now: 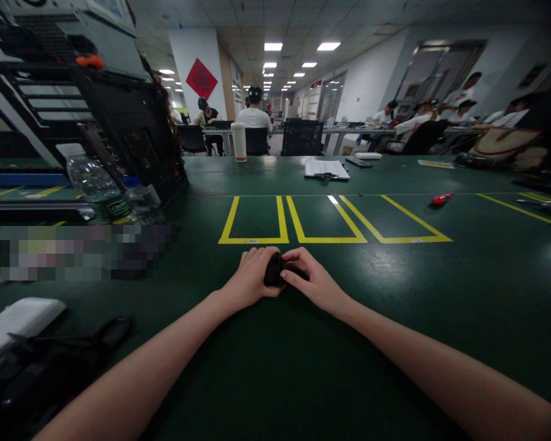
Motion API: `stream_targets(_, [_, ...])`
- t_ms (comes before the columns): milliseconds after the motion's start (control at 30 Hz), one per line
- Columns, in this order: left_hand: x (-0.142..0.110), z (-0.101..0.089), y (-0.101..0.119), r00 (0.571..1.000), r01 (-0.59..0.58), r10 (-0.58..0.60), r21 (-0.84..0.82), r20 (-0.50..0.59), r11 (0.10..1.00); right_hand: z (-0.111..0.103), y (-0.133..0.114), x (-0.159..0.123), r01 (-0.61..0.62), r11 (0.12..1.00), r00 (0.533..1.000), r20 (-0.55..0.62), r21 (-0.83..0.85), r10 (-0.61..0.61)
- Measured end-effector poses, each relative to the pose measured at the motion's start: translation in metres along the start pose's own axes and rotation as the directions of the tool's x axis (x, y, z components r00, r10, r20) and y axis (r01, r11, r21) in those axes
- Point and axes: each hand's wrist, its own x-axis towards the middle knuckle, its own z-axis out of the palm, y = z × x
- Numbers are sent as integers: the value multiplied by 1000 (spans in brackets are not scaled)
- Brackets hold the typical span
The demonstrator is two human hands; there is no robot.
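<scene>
Just in front of the yellow tape outlines, my two hands meet over a small black object (273, 271). My left hand (256, 274) is wrapped round its left side, thumb below and fingers over the top. With thumb and fingertips, my right hand (308, 274) pinches at its right side. The object is dark and mostly covered, so its kind cannot be told. Beneath both hands lies the dark green table (275, 367).
Yellow tape frames (252, 241) mark the table ahead. Beyond them are a clipboard (326, 169), a white tumbler (239, 142) and a red object (441, 199). On the left stand a plastic bottle (94, 187) and black computer hardware (138, 131). Several people sit farther back.
</scene>
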Motion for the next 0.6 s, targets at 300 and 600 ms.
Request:
stream_targets(300, [0, 0, 0, 1000, 2, -2, 24, 9, 1000, 0, 1, -1, 29, 999, 999, 37, 19, -30])
stream_targets(600, [1, 6, -5, 1000, -8, 9, 44, -25, 999, 0, 2, 0, -26, 1000, 999, 20, -16, 26])
